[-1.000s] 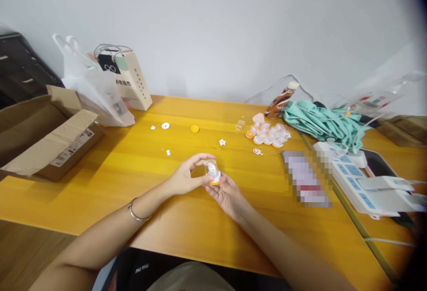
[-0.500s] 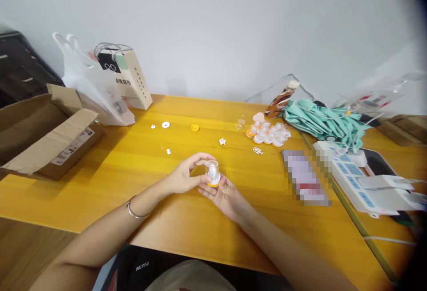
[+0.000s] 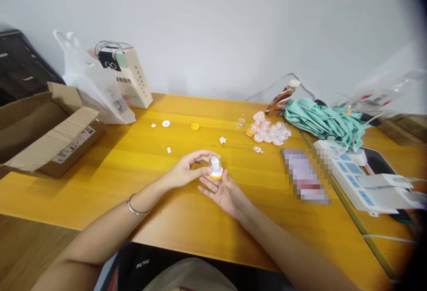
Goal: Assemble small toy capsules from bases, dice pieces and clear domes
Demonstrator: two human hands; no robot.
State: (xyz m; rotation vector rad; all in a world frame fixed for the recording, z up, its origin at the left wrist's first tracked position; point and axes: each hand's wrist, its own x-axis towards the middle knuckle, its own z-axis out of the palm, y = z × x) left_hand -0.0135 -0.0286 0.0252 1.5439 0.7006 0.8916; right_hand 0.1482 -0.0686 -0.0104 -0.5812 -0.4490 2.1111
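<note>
A small clear plastic dome on an orange base (image 3: 215,167), with a white figure inside, is at the middle of the yellow table (image 3: 133,166). My left hand (image 3: 186,172) pinches it from the left with thumb and fingers. My right hand (image 3: 226,193) lies palm up just below and to the right of the dome, fingers spread, its fingertips under the orange base. A silver bracelet (image 3: 135,210) circles my left wrist.
A pile of similar domes (image 3: 269,133) and loose white and yellow parts (image 3: 195,126) lie further back. An open cardboard box (image 3: 46,131) and bags (image 3: 110,82) stand at the left. A bottle (image 3: 282,99), green cloth (image 3: 320,122) and power strip (image 3: 363,180) sit at the right.
My right hand has opened and dropped slightly below the dome, while my left hand keeps its pinch and has shifted the dome a little to the right and further away.
</note>
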